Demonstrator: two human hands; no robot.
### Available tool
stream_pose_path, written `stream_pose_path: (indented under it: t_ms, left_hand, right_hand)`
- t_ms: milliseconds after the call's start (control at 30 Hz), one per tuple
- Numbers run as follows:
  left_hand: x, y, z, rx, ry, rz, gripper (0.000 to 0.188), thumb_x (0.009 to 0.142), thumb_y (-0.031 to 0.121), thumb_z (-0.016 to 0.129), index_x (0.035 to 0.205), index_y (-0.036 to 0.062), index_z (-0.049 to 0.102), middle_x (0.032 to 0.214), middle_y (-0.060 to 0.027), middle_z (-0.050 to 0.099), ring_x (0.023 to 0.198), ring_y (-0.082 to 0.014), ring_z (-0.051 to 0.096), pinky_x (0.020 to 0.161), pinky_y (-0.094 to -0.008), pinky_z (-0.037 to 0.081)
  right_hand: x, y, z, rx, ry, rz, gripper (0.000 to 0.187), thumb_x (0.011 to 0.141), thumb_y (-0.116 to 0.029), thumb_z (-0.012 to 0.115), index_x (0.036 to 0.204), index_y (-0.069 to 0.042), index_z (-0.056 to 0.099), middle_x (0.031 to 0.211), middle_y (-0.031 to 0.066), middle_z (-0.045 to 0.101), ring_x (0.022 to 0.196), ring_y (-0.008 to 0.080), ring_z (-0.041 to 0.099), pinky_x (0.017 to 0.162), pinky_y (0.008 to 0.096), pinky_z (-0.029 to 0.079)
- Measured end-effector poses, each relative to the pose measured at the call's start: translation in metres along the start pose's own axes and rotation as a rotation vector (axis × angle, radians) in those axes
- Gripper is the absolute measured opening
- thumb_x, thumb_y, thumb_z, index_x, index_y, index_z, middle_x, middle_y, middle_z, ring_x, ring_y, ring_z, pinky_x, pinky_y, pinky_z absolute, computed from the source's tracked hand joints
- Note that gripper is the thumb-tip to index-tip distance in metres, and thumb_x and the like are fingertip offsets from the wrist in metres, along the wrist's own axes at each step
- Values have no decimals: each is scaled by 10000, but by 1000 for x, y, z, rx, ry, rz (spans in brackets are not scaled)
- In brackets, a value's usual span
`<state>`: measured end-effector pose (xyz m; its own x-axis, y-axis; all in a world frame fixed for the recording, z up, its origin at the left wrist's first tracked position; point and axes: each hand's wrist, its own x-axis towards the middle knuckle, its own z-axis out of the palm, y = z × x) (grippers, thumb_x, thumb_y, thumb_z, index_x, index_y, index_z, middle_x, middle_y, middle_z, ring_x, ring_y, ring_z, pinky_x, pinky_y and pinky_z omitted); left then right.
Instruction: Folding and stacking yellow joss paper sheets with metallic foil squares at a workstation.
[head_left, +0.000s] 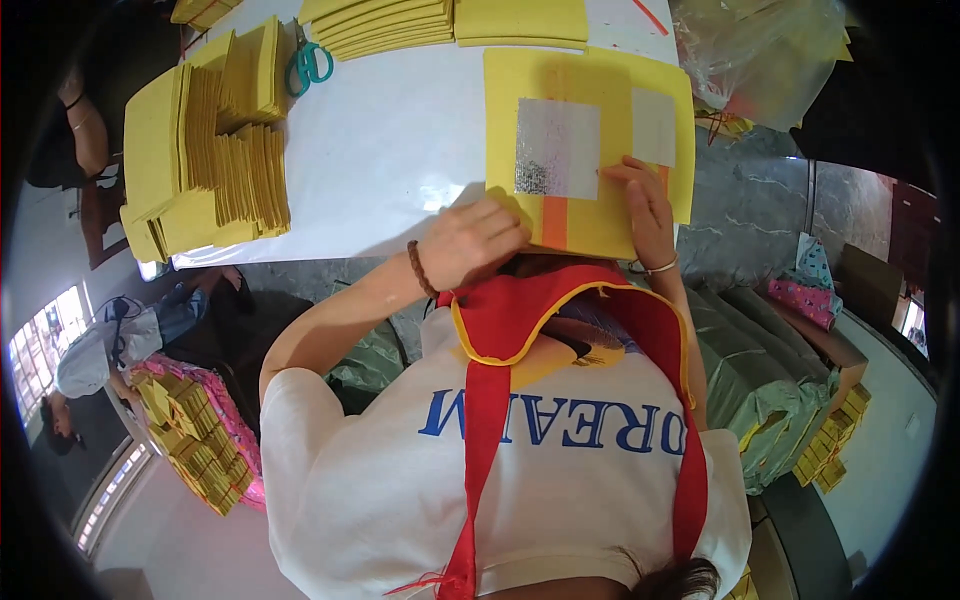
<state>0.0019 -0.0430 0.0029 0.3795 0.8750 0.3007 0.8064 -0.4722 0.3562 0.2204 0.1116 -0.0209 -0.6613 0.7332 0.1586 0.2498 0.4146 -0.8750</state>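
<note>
At the near edge of the white table lies a pile of large yellow paper sheets, with the look of joss paper. The top yellow paper sheet (505, 120) carries a silver-grey square (560, 140) and an orange stripe (554, 222). My left hand (472, 240) has its fingers curled on this sheet's near left corner; the fingertips are partly hidden. Over the right edge, my right hand (645, 208) rests with its fingers stretched and apart. Another yellow sheet (683, 150) with a pale patch sticks out on the right, beneath the top one.
Folded yellow paper bundles (215, 150) stand on the left of the white table (370, 170), near teal-handled scissors (309, 68). More yellow stacks (390, 25) lie along the far side. A clear plastic bag (760, 50) and green wrapped bundles (760, 370) are on the right. Another person (100, 345) is at left.
</note>
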Motion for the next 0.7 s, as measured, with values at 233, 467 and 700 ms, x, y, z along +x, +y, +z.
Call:
stream_pose_path:
  t_ms: [233, 467, 700]
  left_hand:
    - [17, -11, -16, -696, -8, -514, 115, 813, 117, 599, 836, 5, 619, 685, -92, 571, 613, -192, 547, 571, -283, 432]
    - [17, -17, -13, -990, -65, -766, 148, 825, 131, 580, 821, -7, 633, 628, -13, 558, 593, -46, 474, 546, -219, 409]
    - [20, -22, -13, -1017, -118, -847, 140, 827, 121, 577, 821, -4, 640, 634, 4, 551, 608, -34, 466, 555, -206, 394]
  right_hand:
    - [-3, 10, -1, 316, 13, 229, 499, 966, -338, 258, 1027, -5, 624, 1150, 146, 526, 1182, 256, 402, 1014, 352, 277]
    - [-1, 6, 1, 185, -3, 188, 476, 968, -319, 264, 1032, -11, 622, 1163, 154, 509, 1177, 252, 403, 1014, 348, 276]
    - [-1, 2, 0, 178, 23, 170, 443, 974, -281, 265, 1038, -19, 617, 1164, 148, 511, 1176, 256, 404, 1017, 345, 278]
